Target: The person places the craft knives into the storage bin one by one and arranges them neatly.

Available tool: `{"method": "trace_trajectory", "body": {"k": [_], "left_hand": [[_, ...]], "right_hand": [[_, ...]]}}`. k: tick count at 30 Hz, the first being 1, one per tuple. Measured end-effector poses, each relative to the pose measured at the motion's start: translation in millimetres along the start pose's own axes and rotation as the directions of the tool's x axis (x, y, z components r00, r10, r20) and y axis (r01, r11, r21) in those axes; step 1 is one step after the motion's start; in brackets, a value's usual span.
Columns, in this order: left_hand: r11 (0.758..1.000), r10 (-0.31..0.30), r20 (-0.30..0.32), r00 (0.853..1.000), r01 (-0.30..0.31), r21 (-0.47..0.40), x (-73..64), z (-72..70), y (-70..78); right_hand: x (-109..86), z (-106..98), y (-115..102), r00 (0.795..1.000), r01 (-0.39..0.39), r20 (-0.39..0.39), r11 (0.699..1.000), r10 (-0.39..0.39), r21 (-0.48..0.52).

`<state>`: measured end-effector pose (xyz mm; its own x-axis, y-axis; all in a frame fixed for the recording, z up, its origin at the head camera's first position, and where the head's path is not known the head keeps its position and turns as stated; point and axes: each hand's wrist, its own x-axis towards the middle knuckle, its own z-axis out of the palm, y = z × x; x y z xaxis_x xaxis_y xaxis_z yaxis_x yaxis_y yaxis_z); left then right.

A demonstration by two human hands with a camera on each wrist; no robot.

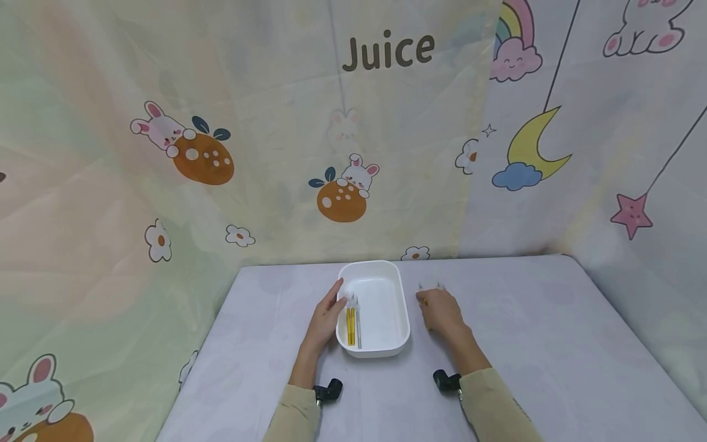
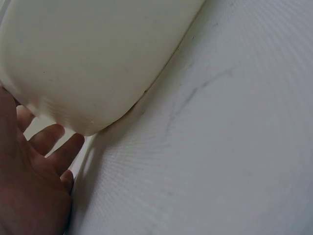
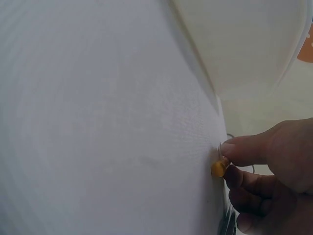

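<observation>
A white tray [image 1: 381, 319] stands on the table. Inside, along its left side, lie two slim yellow pen-like sticks [image 1: 350, 326] with pale tips and a thin silvery stick [image 1: 358, 325]. My left hand [image 1: 326, 319] holds the tray's left side, thumb over the rim and fingers against the outer wall [image 2: 63, 115]. To the right of the tray, my right hand [image 1: 442, 310] pinches a yellow pen-like stick [image 3: 219, 168] between thumb and fingers, close to the tabletop. Its rounded yellow end shows; the hand hides most of the rest.
Beyond the right hand, a pale tip [image 1: 440, 285] pokes out on the table. Dark slender ends [image 3: 228, 223] show under that hand in the right wrist view. A pale cloth covers the table [image 1: 541, 344], and a printed curtain [image 1: 276, 202] hangs behind its back edge.
</observation>
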<state>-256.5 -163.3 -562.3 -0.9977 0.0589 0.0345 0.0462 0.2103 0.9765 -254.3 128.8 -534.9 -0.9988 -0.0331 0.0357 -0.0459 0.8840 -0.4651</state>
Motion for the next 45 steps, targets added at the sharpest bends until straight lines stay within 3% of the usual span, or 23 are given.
{"method": "trace_trajectory", "body": {"k": [13, 26, 45], "left_hand": [[1.0, 0.004, 0.0, 1.0, -0.004, -0.012, 1.0, 0.2, 0.1], [1.0, -0.011, -0.012, 1.0, 0.011, 0.002, 1.1, -0.3, 1.0], [1.0, -0.005, -0.01, 1.0, 0.005, 0.0, 0.5, 0.6, -0.3]], "right_hand": [[2.3, 2.6, 0.6, 1.0, 0.005, -0.001, 1.0, -0.005, -0.022], [5.1, 3.2, 4.0, 0.999, -0.033, 0.025, 0.996, 0.031, 0.082], [-0.7, 1.7, -0.8, 0.998, -0.037, -0.045, 0.994, 0.042, 0.107]]}}
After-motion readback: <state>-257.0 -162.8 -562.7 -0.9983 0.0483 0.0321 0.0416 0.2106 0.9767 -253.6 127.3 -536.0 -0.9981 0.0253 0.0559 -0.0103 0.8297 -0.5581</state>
